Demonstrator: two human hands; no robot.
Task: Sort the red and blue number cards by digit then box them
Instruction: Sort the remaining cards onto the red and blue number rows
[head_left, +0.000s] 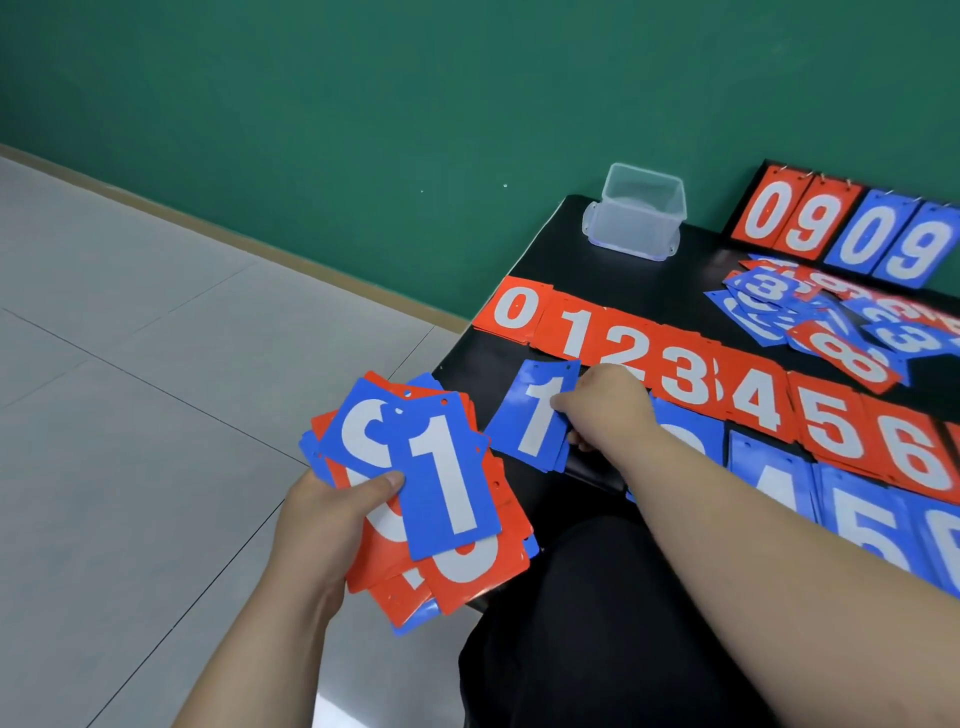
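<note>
Your right hand (608, 405) pinches the blue 1 pile (535, 415) by the table's (571, 228) left edge, your left hand (322, 525) clamps a loose card fan (441, 519); either may spill.

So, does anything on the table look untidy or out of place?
Yes. The mixed heap of cards at the far right of the table lies jumbled, overlapping at all angles, unlike the neat red row. The blue 1 pile that the right hand pinches sits tilted.

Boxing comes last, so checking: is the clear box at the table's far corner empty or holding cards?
Empty. The clear box is see-through, and no red or blue card shows through its walls.
</note>
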